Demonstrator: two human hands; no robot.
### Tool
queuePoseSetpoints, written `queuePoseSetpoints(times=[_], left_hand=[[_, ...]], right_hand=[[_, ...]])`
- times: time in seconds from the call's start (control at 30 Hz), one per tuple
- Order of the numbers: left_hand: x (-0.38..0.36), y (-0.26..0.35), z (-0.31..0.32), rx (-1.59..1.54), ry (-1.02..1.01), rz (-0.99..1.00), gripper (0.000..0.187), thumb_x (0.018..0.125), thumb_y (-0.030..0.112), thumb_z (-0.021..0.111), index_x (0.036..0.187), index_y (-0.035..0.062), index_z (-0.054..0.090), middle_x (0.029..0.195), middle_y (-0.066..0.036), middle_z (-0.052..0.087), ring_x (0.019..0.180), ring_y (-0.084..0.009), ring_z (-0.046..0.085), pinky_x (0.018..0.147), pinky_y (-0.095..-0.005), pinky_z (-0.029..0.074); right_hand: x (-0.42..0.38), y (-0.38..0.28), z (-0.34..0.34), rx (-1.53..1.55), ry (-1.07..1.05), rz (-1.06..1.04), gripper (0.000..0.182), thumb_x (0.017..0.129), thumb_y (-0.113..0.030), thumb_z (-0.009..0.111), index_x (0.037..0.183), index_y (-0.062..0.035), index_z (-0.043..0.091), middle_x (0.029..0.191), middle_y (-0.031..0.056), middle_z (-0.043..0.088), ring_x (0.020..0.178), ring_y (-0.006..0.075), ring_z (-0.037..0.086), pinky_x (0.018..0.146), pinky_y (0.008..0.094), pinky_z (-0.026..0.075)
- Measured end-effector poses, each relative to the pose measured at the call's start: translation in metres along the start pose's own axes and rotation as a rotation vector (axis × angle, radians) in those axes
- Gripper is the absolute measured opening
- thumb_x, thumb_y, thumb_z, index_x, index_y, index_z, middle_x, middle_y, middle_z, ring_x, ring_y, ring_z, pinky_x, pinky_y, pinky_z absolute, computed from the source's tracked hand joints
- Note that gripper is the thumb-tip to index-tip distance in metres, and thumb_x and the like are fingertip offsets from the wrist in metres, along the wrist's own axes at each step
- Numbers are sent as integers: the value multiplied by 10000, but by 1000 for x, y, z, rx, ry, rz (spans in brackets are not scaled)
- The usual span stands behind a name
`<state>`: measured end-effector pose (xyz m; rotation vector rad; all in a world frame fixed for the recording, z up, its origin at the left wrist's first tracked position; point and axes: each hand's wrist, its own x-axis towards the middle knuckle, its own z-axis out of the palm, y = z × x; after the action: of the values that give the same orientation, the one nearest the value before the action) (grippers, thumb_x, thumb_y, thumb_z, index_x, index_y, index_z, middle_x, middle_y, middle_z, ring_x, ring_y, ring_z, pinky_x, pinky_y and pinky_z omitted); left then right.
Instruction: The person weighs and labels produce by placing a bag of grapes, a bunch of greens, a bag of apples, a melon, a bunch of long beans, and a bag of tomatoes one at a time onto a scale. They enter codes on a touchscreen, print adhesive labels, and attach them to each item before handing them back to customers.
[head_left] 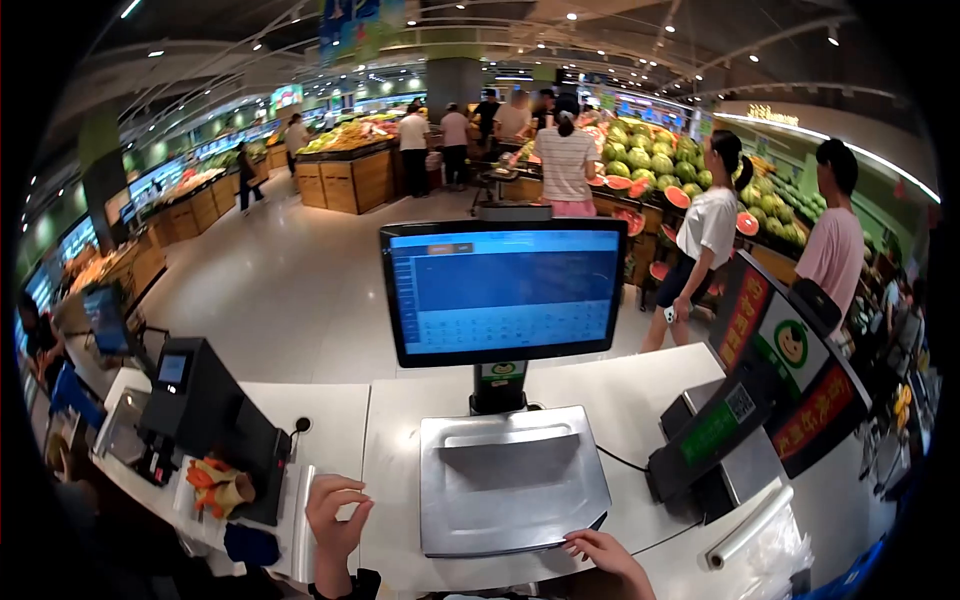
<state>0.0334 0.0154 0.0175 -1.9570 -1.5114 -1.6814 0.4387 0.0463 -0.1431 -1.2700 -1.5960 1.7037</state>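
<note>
My left hand (pixel 335 515) is raised over the counter, its fingers curved and the thumb apart, with nothing between them. It is beside a roll of clear plastic bags (pixel 304 530). My right hand (pixel 600 552) lies at the front right corner of a metal weighing scale (pixel 510 505), fingers stretched out at its edge. The scale's tray is bare. Behind it stands a lit touchscreen monitor (pixel 505 290) showing a blue page with rows of small buttons.
On the left of the white counter (pixel 400 430) are a black printer-like machine (pixel 215 420) and an orange-and-tan item (pixel 220 487). To the right stand a payment stand with a QR code (pixel 710 430) and another bag roll (pixel 750 525). Shoppers pass a watermelon display (pixel 650 155) beyond.
</note>
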Motion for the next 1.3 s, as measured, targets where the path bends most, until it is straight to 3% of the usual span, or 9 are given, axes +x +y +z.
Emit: queuePoseSetpoints(times=[0.3,0.37,0.4,0.47,0.77,1.0,1.03,1.1,1.3], left_hand=[[-91,-54,-63,-322,-486,-712,124,782,122,606,766,2,636,915,-107,632,835,-254,577,769,-328,437],[-74,-26,-113,-924,-673,-648,266,816,216,579,786,-46,611,872,-153,624,764,-263,594,735,-369,453],[-84,22,-125,-1251,-299,-282,379,908,302,471,986,-56,569,891,-204,583,735,-321,589,607,-398,492],[-8,23,-135,-1735,-1069,457,253,839,215,603,888,-34,615,940,-186,585,822,-336,586,657,-396,477],[14,21,-159,-1779,-604,748,158,809,41,540,707,84,653,817,-44,645,779,-187,607,665,-285,470],[-1,-19,-124,-1975,-864,656,332,840,266,553,805,-61,591,847,-197,612,709,-263,602,688,-412,464],[-49,-16,-118,-1884,-185,51,311,864,261,525,831,-43,583,854,-203,610,663,-249,602,651,-435,466],[-64,-39,-108,-895,-222,-737,212,877,156,526,959,-37,560,891,-148,620,806,-197,599,759,-351,463],[-157,-93,-79,116,-315,-729,360,791,150,592,1118,33,493,1095,-147,526,1040,-293,498,903,-365,382]], right_hand=[[-6,-71,12,18,-319,-120,241,910,-159,467,1047,11,568,967,80,626,794,131,571,681,245,444],[-20,-115,20,40,-605,-528,241,902,-167,479,944,39,598,904,140,624,777,199,576,653,280,450],[-28,-149,30,94,-803,-790,253,890,-174,496,888,53,608,861,172,620,764,239,576,637,304,451],[-52,-215,64,356,-1014,-1136,208,885,-191,518,835,-51,665,897,128,633,737,223,601,647,325,479],[-73,-264,69,248,-1232,-1420,162,866,-118,537,818,-24,659,858,124,621,691,212,589,604,317,473],[-31,-233,99,495,-1308,-1286,209,803,-205,646,773,2,654,785,112,607,638,206,567,537,308,447],[-55,-203,114,761,-681,-941,132,816,-121,593,768,-3,626,744,87,599,595,167,529,518,269,420],[-40,-148,103,617,-373,-568,428,762,-341,629,871,71,593,791,192,598,728,276,557,639,350,432],[22,-108,81,-108,-319,-256,157,803,-54,584,938,25,601,851,75,631,793,127,567,746,257,430]])
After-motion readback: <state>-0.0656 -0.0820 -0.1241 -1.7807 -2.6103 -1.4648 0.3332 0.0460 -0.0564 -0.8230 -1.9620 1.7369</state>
